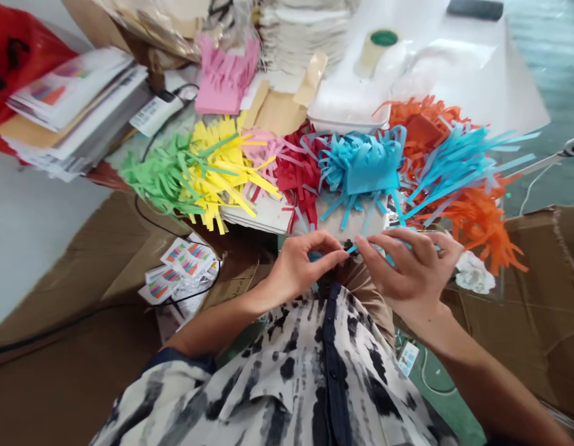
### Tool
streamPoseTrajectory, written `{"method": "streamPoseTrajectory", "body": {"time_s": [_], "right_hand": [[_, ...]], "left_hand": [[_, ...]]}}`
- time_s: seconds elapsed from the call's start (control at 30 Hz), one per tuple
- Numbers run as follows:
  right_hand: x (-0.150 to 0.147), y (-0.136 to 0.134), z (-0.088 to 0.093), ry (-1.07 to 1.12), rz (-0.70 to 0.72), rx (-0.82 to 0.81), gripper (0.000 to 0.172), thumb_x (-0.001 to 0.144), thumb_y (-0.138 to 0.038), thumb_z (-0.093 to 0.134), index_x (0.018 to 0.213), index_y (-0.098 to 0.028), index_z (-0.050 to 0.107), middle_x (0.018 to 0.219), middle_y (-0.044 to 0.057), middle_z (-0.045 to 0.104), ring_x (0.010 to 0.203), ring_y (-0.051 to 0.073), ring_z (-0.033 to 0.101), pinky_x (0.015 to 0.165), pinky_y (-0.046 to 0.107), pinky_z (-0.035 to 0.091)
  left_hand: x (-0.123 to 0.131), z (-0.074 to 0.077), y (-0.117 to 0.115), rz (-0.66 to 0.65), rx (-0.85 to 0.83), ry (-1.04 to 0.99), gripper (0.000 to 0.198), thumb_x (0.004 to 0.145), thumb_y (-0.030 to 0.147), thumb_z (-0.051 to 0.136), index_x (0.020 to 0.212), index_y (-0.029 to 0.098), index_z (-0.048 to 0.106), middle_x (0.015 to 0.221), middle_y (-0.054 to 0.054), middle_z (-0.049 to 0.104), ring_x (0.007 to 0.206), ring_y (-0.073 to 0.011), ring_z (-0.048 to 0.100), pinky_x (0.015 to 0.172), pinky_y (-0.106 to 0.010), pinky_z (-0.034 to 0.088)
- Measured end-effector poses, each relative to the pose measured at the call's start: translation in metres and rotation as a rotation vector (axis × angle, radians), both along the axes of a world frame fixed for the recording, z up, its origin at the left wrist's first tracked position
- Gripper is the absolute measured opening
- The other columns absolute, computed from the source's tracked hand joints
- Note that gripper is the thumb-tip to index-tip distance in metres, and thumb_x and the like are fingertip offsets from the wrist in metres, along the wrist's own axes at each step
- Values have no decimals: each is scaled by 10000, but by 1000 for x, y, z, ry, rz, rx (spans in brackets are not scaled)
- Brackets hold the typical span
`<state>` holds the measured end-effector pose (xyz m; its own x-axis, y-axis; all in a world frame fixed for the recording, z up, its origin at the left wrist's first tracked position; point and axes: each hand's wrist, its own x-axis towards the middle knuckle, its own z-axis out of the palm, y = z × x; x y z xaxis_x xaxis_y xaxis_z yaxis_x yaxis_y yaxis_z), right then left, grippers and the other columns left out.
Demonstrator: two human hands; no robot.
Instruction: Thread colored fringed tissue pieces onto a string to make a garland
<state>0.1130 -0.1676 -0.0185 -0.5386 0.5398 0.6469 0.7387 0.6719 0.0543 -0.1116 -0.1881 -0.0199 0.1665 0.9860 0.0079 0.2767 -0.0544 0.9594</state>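
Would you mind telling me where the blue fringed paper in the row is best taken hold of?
The blue fringed paper is probably best pinched at its uncut square middle, coming from above: that block lies flat and face-up, while the thin strips splay loosely all round and would likely bend.

To my left, a red plastic bag [17, 62] lies behind stacked printed papers [73, 105]; small printed cards [180, 269] sit on flattened cardboard [73, 266] near me.
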Motion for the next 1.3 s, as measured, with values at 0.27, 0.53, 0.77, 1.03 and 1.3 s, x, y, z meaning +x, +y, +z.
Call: {"method": "streamPoseTrajectory", "body": {"time_s": [0.27, 0.53, 0.77, 1.03, 1.3], "right_hand": [[-1, 14, 35, 126, 46, -32, 208, 942, -188, 771, 1046, -365, 807, 909, -42, 819, 963, 225, 702, 916, 465, 418], [-16, 39, 54, 796, 160, -838, 160, 901, -432, 809, 803, -307, 829, 803, 7, 759, 796, 208, 699, 774, 404, 564], [-24, 48, 52, 832, 325, -1027, 323, 980, -409, 717, 1293, -335, 748, 1233, 48, 755, 1114, 232, 711, 966, 431, 593], [-28, 45, 3, 334, 474, -1182, 291, 1083, -340, 473, 981, -209, 711, 842, -1, 720, 741, 149, 624, 692, 277, 504], [-29, 65, 49, 580, 250, -795, 307, 1006, -267, 656, 1307, -264, 715, 1296, 77, 751, 1217, 242, 697, 1054, 420, 538]], "left_hand": [[4, 15, 17, -73, -545, -567, 460, 623, 414, 1014, 963, 169, 825, 839, -51, 812, 749, -164, 752, 770, -304, 605], [9, 38, 43, -126, -118, -501, 267, 737, 412, 958, 775, 200, 801, 1079, -41, 770, 987, -171, 718, 907, -355, 603], [9, 35, 49, 17, 161, -391, 262, 857, 461, 874, 854, 214, 785, 1000, -46, 771, 1002, -198, 730, 919, -406, 613], [-27, 35, 73, 286, 387, -373, 458, 954, 696, 655, 920, 244, 727, 1009, -50, 766, 1039, -220, 748, 903, -425, 635], [-32, 37, 61, 199, 254, -406, 219, 819, 368, 916, 810, 199, 777, 888, -43, 746, 841, -161, 727, 772, -303, 607]]}}
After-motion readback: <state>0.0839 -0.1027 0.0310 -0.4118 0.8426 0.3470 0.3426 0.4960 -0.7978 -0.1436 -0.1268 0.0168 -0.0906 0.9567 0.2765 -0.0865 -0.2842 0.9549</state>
